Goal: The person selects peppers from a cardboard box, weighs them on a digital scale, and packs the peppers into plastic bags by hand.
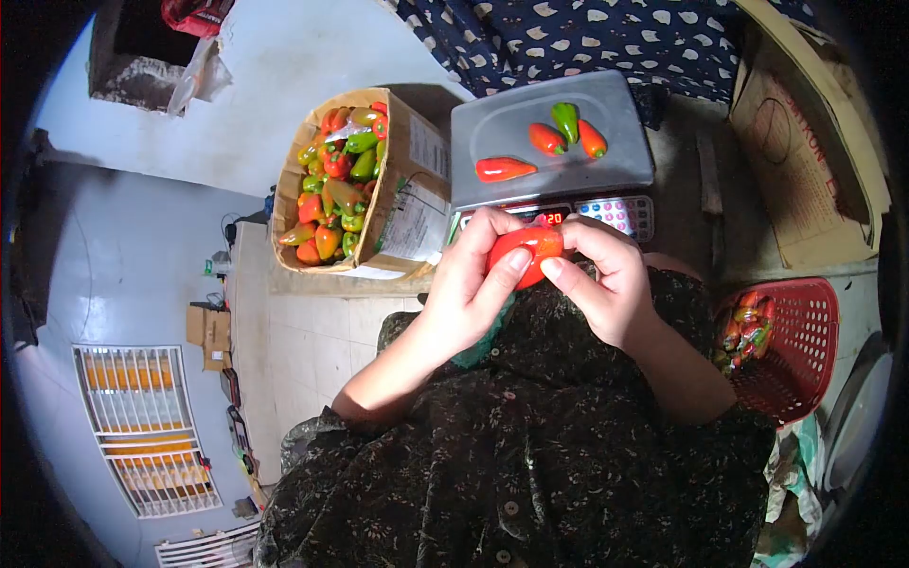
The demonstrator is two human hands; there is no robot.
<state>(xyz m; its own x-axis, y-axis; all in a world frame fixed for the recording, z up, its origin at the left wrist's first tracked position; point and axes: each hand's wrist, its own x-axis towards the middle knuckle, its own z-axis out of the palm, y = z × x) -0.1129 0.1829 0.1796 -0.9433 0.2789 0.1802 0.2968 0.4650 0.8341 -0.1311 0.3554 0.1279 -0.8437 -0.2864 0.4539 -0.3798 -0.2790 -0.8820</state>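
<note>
Both hands hold one red pepper (526,254) in front of the scale's display. My left hand (471,276) grips its left side, thumb across the front. My right hand (603,276) pinches its right side between thumb and fingers. Behind them is a digital scale (473,123) with a grey tray, its display partly covered by the fingers. On the tray lie a green pepper (565,121), an orange-red pepper (546,138), another red one (593,139) close beside, and a red-orange pepper (505,169) apart at the left.
Left of the scale stands a cardboard box (409,180) full of red, green and mixed peppers. A red plastic basket (814,336) with bagged peppers is at the right. Behind it stands an open cardboard box (791,151). A patterned dark cloth (587,38) hangs behind the scale.
</note>
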